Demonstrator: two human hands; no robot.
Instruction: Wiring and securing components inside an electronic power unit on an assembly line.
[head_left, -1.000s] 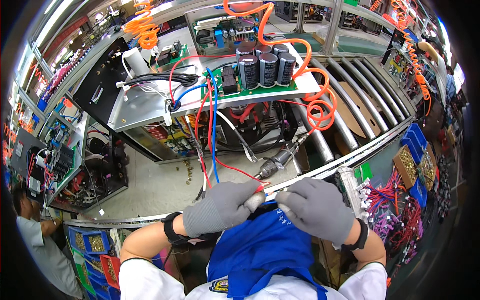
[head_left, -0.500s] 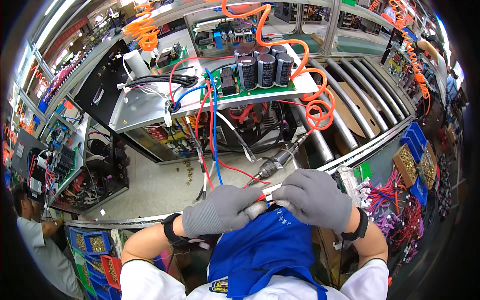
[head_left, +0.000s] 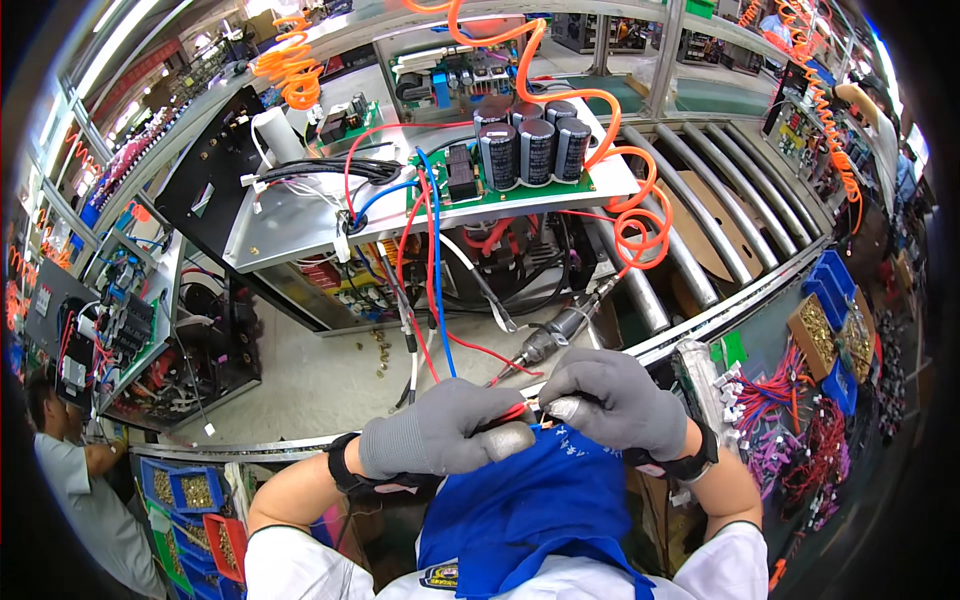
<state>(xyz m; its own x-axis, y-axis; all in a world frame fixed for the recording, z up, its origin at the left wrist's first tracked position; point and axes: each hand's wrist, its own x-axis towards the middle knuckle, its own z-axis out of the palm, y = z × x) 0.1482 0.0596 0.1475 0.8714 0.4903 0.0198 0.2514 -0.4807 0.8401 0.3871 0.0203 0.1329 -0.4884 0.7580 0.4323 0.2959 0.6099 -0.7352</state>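
My left hand (head_left: pixel 447 428), in a grey work glove, is closed on a red wire and a blue wire (head_left: pixel 439 290), whose ends poke out past its thumb and fingers. Small coppery tips show there, just above my blue apron. Close beside them my gloved right hand (head_left: pixel 618 402) is pinched shut; whatever sits between its fingertips is too small to make out. Both wires run back up to a green circuit board (head_left: pixel 466 197) with large black capacitors (head_left: pixel 536 150). That board lies on a metal panel (head_left: pixel 292 232) atop an open electrical unit.
A pneumatic screwdriver (head_left: pixel 553 335) on an orange coiled hose (head_left: pixel 640 235) lies behind my hands. Metal rollers (head_left: pixel 708 225) stretch off to the right. Bins of brass parts (head_left: pixel 815 325) and bundled wires (head_left: pixel 775 390) sit at right. A co-worker (head_left: pixel 90 490) is at left.
My right hand has drawn slightly away from the left, opening a small gap where the wire tips show. The view has shifted a little.
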